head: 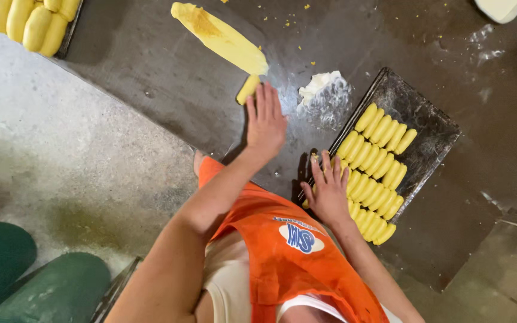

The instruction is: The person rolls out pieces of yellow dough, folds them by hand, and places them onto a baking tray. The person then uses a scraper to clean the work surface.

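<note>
My left hand (264, 122) lies flat with fingers together on the dark worktable (163, 72), its fingertips on a small yellow dough piece (248, 88). That piece sits at the end of a long flattened yellow dough strip (219, 37). My right hand (329, 190) is spread open over the near end of a dark baking tray (426, 128), touching the nearest of several yellow dough rolls (375, 161) lined up in rows on it. I wear an orange apron.
A small heap of white flour (323, 87) lies between my hands. Another tray of yellow rolls (28, 21) sits at the top left. Green drums (37, 281) stand on the concrete floor at the lower left. Dough crumbs dot the table.
</note>
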